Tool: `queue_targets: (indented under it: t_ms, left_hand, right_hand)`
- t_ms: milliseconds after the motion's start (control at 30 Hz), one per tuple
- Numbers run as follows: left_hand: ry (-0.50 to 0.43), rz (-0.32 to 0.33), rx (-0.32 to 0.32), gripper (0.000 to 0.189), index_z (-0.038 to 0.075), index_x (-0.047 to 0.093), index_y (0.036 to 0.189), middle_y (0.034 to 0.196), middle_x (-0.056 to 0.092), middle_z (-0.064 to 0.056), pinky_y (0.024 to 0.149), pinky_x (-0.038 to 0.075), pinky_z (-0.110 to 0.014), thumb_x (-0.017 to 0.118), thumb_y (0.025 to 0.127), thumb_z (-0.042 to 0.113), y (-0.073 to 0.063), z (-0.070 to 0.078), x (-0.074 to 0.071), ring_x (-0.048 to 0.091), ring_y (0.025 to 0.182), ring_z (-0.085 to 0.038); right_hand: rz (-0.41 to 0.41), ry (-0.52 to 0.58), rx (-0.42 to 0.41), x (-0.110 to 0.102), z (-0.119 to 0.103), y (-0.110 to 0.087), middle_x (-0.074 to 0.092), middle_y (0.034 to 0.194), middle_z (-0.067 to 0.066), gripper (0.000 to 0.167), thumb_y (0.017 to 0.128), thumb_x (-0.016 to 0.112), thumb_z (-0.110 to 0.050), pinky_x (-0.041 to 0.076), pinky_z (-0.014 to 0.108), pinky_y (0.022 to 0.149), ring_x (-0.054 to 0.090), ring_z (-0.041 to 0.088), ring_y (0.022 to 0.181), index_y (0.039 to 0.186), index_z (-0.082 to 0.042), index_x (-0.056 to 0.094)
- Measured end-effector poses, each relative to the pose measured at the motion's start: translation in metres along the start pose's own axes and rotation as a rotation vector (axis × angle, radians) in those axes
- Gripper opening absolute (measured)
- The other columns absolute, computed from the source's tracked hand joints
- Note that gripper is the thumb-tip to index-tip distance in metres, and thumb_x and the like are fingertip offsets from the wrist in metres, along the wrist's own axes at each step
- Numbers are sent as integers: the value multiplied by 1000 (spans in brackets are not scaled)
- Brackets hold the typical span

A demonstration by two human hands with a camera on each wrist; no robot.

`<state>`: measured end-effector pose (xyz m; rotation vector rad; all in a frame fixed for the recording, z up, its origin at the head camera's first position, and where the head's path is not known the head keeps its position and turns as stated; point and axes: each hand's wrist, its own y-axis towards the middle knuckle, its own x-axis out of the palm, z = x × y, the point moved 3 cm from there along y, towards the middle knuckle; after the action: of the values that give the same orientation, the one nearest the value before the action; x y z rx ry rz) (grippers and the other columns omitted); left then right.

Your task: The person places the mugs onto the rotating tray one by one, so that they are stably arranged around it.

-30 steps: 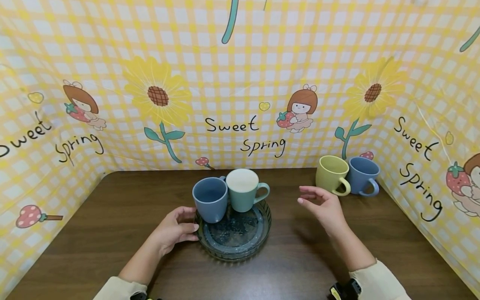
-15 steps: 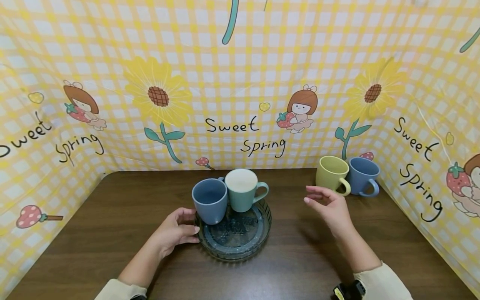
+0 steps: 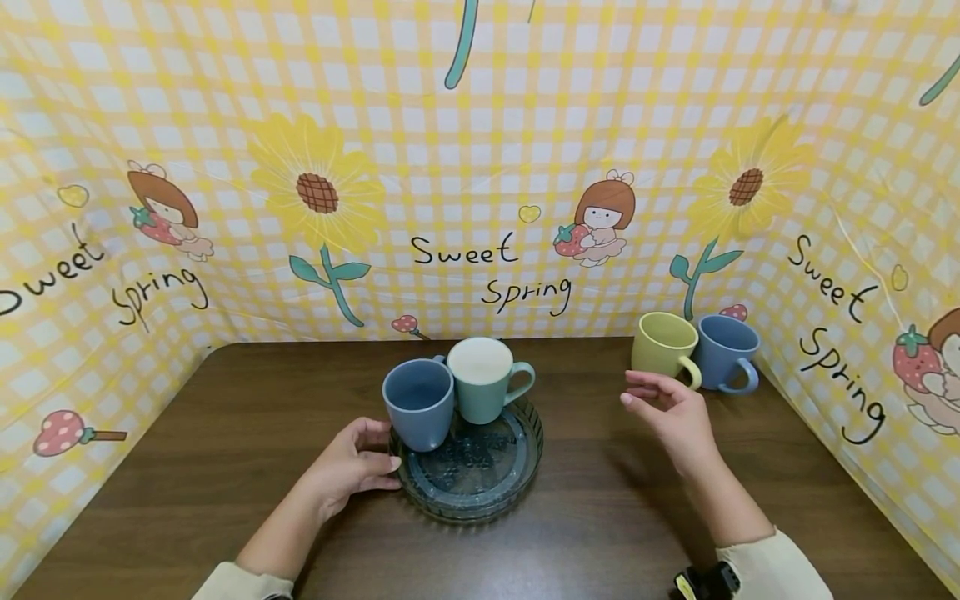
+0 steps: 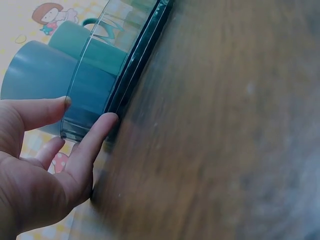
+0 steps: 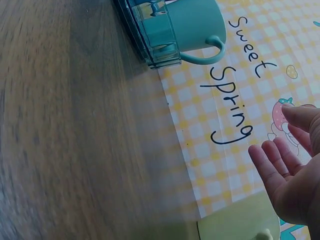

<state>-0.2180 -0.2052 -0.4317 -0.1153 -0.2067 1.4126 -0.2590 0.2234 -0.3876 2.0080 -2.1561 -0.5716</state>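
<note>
My left hand [image 3: 348, 467] rests against the left side of a clear round turntable tray [image 3: 474, 500]. In the left wrist view its thumb meets the top of the clear wall, and a straight finger lies at the dark base. A blue mug [image 3: 417, 408] stands on the tray's left side, next to a mint green mug [image 3: 477, 396] at the back with its handle to the right. My right hand [image 3: 678, 421] hovers right of the tray, holding nothing, fingers relaxed and thumb apart. Just behind it stands a yellow-green mug [image 3: 663, 346].
A second blue mug [image 3: 727, 354] stands beside the yellow-green one in the back right corner. The brown wooden table [image 3: 577, 533] is bordered at the back and sides by a yellow checked cloth [image 3: 465, 183] with printed flowers and lettering.
The tray has turned slightly counterclockwise, bringing its blue mug a little nearer and the mint mug a little left. My left hand has shifted slightly along with it; my right hand has moved right.
</note>
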Motion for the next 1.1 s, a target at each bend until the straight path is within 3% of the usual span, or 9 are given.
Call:
queue_targets:
  t_ms: [333, 567, 867, 1100]
  left_hand:
    - [6, 16, -11, 68, -9, 24, 138, 131, 30, -30, 77, 58, -47, 64, 83, -13, -1, -1, 1, 57, 90, -23]
    - [18, -42, 1, 82, -3, 17, 152, 129, 32, -29, 79, 58, -47, 64, 85, -10, -3, -3, 2, 56, 87, -20]
    - [13, -26, 7, 84, -3, 19, 153, 125, 34, -27, 80, 58, -46, 66, 84, -11, -5, -4, 1, 55, 86, -20]
    - [9, -12, -13, 85, -5, 20, 152, 128, 34, -29, 83, 57, -45, 69, 83, -8, -7, -5, 0, 57, 90, -20]
  right_hand:
    - [30, 84, 12, -10, -1, -1, 71, 97, -11, 34, 83, 74, 4, 55, 18, 72, 66, 6, 84, 115, 12, 63]
    - [42, 102, -5, -17, 2, 0, 71, 98, -10, 30, 84, 73, 5, 55, 18, 71, 66, 7, 84, 113, 8, 66]
    - [58, 152, -10, -25, 7, 0, 71, 99, -9, 38, 84, 71, 8, 56, 19, 71, 67, 6, 84, 117, 19, 57]
    - [99, 188, -7, -31, 6, 0, 71, 98, -8, 31, 84, 70, 11, 56, 19, 70, 67, 7, 82, 114, 14, 63]
